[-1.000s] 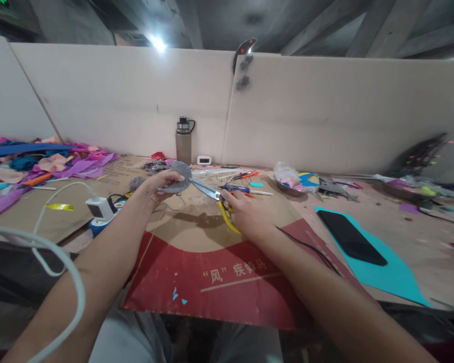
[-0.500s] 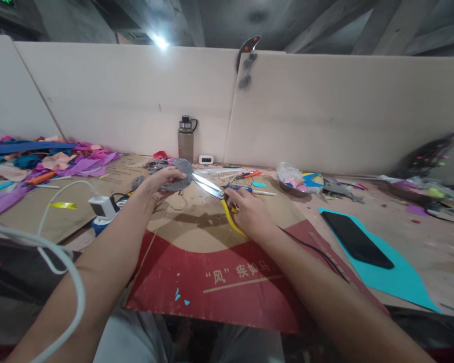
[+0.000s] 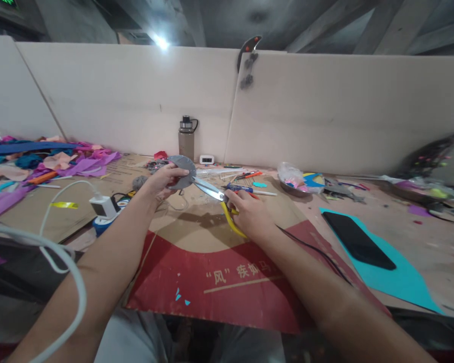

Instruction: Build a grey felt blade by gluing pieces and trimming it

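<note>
My left hand (image 3: pixel 162 182) pinches a thin grey rounded piece of sheet (image 3: pixel 185 166), foam or felt by its look, held up above the cardboard. My right hand (image 3: pixel 245 209) is closed round the yellow handles of a pair of scissors (image 3: pixel 214 192). The blades point left, and their tips meet the right edge of the grey piece. Whether the tips have material between them is too small to make out. Below both hands lies a red and brown cardboard sheet (image 3: pixel 196 282) with a few tiny turquoise scraps (image 3: pixel 178 295) near its front edge.
A black phone (image 3: pixel 357 239) rests on a turquoise sheet (image 3: pixel 397 287) at right. Behind stand a water bottle (image 3: pixel 186 141) and a small white clock-like device (image 3: pixel 207 160). Colourful scraps (image 3: pixel 60 159) pile up at left, near a white charger (image 3: pixel 103 206) and its cable. A bowl (image 3: pixel 297 189) holds scraps.
The grey piece has turned slightly in my left hand and shifted a little up. The scissor blades look closer together than before. My right hand has hardly moved.
</note>
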`<state>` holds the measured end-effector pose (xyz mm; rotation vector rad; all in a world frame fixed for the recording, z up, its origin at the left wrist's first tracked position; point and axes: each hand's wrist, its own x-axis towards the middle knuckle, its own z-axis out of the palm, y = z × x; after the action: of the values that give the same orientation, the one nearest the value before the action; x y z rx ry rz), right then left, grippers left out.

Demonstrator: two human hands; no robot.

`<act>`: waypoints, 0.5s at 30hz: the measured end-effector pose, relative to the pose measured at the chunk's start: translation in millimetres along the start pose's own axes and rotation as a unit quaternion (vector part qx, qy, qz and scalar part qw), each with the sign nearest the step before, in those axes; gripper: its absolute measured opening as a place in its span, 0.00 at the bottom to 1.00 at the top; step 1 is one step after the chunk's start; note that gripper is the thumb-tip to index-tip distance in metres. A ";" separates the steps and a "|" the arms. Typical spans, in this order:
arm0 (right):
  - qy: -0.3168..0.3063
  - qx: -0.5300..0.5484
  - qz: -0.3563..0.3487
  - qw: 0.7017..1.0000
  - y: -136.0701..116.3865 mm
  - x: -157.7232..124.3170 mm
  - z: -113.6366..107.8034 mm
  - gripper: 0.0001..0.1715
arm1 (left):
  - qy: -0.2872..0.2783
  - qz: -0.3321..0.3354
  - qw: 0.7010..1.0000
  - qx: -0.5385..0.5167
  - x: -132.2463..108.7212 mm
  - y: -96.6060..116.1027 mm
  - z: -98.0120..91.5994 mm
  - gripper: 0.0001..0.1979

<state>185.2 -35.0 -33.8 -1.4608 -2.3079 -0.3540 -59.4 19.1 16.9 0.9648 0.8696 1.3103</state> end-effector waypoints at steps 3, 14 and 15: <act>0.006 -0.005 -0.001 1.000 0.1 -0.1 0.5 0.24 | -0.021 0.038 0.998 0.041 -1.0 -1.0 0.8 0.06; -0.011 -0.043 0.009 0.999 -3.6 0.1 -3.8 0.26 | -0.003 0.040 0.998 0.050 -3.7 -0.3 3.1 0.06; -0.014 -0.050 0.013 0.999 -4.3 0.1 -4.0 0.26 | 0.001 0.039 0.998 0.047 -4.2 -0.4 3.6 0.06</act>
<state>182.0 -38.4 -30.2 -1.5494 -2.3210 -0.4505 -56.3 14.6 17.8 1.0806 0.9104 1.3467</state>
